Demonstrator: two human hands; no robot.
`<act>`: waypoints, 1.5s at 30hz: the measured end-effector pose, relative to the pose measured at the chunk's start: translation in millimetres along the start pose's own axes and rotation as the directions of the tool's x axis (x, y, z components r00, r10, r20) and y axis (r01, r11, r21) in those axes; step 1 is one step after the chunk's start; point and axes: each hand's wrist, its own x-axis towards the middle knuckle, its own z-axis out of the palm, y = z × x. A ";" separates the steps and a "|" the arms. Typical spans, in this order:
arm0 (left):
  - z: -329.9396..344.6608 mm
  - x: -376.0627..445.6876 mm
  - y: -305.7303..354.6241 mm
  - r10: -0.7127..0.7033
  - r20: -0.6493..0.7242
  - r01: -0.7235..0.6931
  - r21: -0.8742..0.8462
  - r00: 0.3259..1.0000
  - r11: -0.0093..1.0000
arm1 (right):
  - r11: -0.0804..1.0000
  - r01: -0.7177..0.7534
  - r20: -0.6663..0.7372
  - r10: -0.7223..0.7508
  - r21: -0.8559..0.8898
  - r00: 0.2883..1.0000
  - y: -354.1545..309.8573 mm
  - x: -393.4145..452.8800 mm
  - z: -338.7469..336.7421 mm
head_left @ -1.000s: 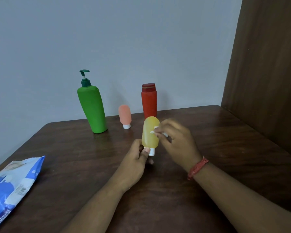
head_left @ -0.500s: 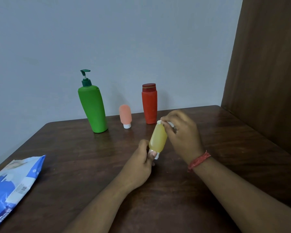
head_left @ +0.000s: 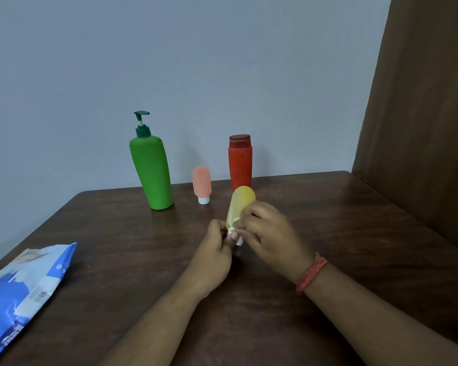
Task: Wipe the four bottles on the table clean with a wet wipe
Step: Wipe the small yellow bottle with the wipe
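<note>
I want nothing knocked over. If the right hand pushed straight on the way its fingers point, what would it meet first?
The right hand points left at the yellow bottle it is already wiping, with the left hand just beyond; the standing bottles look clear, though depth is uncertain.

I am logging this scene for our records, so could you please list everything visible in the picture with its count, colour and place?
Tall plastic pump bottle: one, green, standing at the back left of the table.
Small squeeze tube with white cap: one, salmon pink, standing cap-down between the green and red bottles.
Cylindrical plastic bottle: one, red, standing at the back centre.
Small translucent squeeze bottle: one, yellow, held up in both hands.
Wet wipe: one, white, bunched at the yellow bottle's lower end.
Wipes packet: one, blue and white, lying at the front left.
Wooden table: one, dark brown.
Thread wristband: one, red, right wrist.
Left hand: gripping the bottle's lower end.
Right hand: pressing the wipe to the bottle.
</note>
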 end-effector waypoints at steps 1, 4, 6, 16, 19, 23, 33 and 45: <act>-0.9 0.4 -0.5 -0.029 -0.026 0.027 -0.074 0.999 0.997 | 1.000 0.004 0.019 -0.005 0.008 1.000 -1.1 0.9 1.6; -2.2 2.0 -4.2 -0.084 -0.030 0.076 -0.196 0.996 0.978 | 0.999 -0.027 -0.045 0.028 0.038 0.999 -2.0 3.1 1.3; -2.0 2.8 -5.2 -0.091 -0.020 0.084 -0.240 0.996 0.967 | 0.998 -0.054 -0.117 0.058 0.031 0.992 -0.6 2.8 -0.2; -7.2 -0.2 -1.4 -0.059 0.022 0.062 -0.234 0.998 0.970 | 0.982 -0.145 -0.174 0.165 0.122 0.971 0.0 0.6 -1.2; -5.2 -3.2 2.7 -0.009 0.130 0.009 0.000 0.991 1.000 | 0.960 -0.229 -0.301 0.269 0.161 0.915 12.1 4.4 -12.9; -3.8 -5.9 6.1 0.013 0.177 -0.032 0.107 0.984 0.994 | 0.941 -0.307 -0.345 0.337 0.140 0.876 19.3 8.4 -21.9; -1.2 -3.6 6.9 0.029 0.155 -0.052 0.146 0.987 0.988 | 0.971 -0.220 -0.335 0.239 0.094 0.911 14.4 8.3 -17.8; -3.6 7.1 -5.4 -0.126 -0.063 0.099 -0.328 0.990 0.940 | 0.987 -0.092 -0.085 0.103 0.130 0.991 -6.4 -1.7 8.7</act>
